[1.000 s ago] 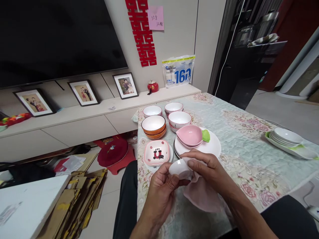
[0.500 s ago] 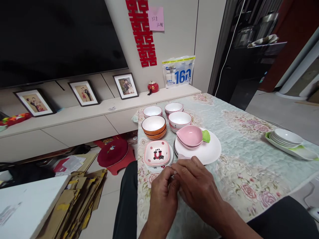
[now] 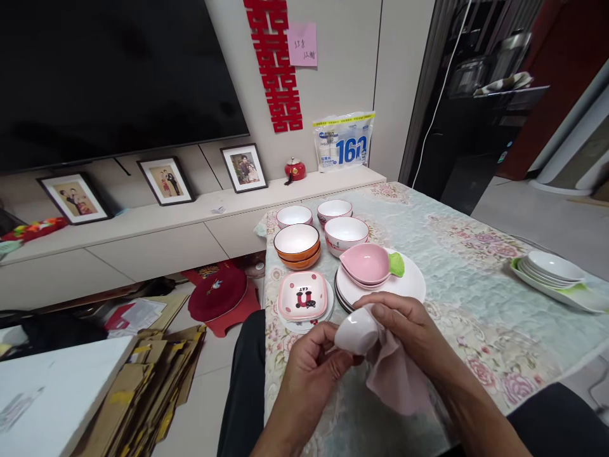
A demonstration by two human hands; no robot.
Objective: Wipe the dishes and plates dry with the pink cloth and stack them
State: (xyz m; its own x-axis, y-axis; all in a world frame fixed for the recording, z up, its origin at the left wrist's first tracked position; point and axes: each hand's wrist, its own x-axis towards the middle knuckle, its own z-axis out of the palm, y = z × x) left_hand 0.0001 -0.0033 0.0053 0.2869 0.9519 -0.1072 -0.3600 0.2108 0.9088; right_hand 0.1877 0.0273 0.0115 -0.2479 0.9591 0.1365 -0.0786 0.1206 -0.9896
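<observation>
The small white cup [image 3: 356,331] shows only its outer wall; its inside faces away, and the right hand [image 3: 404,324] and pink cloth [image 3: 397,377] cover its far side. The sticky note [image 3: 302,44] is unreadable (too small). The side plates [image 3: 554,270] run off the frame's right edge.

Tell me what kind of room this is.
Most likely a home living room: a large television above a low cabinet holding framed photos, and a cloth-covered table where both hands hold a small white cup.
</observation>
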